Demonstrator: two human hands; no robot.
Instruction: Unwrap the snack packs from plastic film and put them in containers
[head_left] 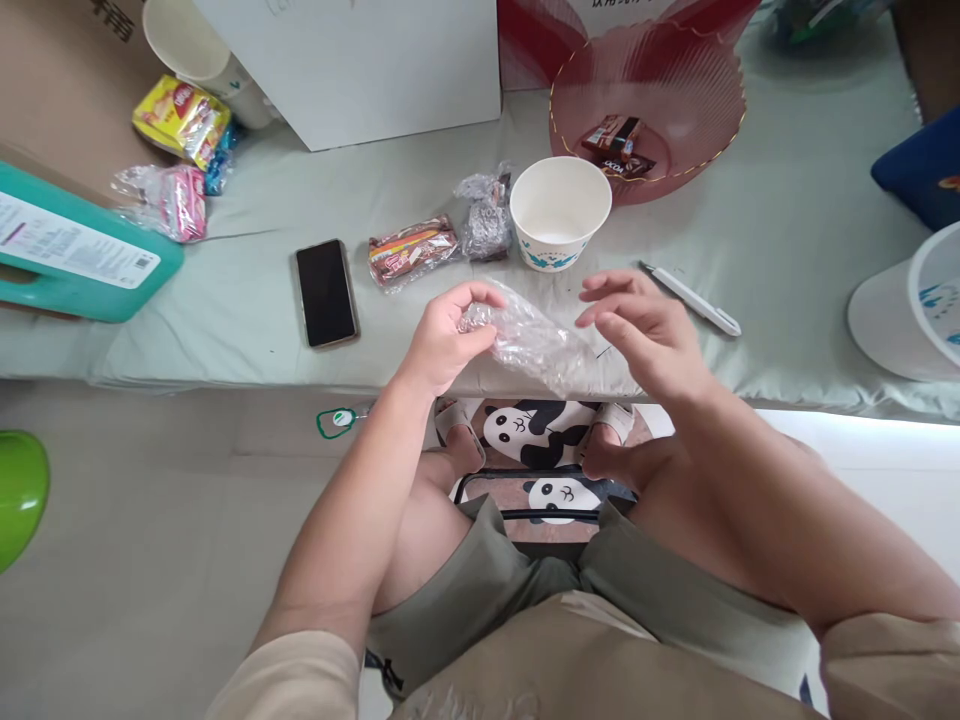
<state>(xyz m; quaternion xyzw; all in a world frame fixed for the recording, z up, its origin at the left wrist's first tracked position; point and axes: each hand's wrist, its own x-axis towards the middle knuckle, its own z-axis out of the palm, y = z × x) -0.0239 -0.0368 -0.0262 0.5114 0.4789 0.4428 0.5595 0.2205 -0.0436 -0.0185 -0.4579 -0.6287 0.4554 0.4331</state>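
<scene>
My left hand [450, 335] pinches one end of a crumpled clear plastic bag [536, 342] and holds it above the near edge of the pale green surface [225, 330]. My right hand [645, 325] hovers just right of the bag with its fingers spread and nothing in them. A white paper bowl [559, 212] stands a little beyond the hands. Left of it lie a small crinkled clear packet [484, 215] and a brown wrapped snack [411, 250]. A black phone [325, 292] lies flat further left.
A pink ribbed dish [690, 95] holding wrapped snacks sits at the back. A white pen [690, 298] lies to the right, near another white bowl [911, 305]. More snack packets [180, 120], a teal box [75, 250], a white box [352, 65] and a paper cup [187, 40] stand left and behind.
</scene>
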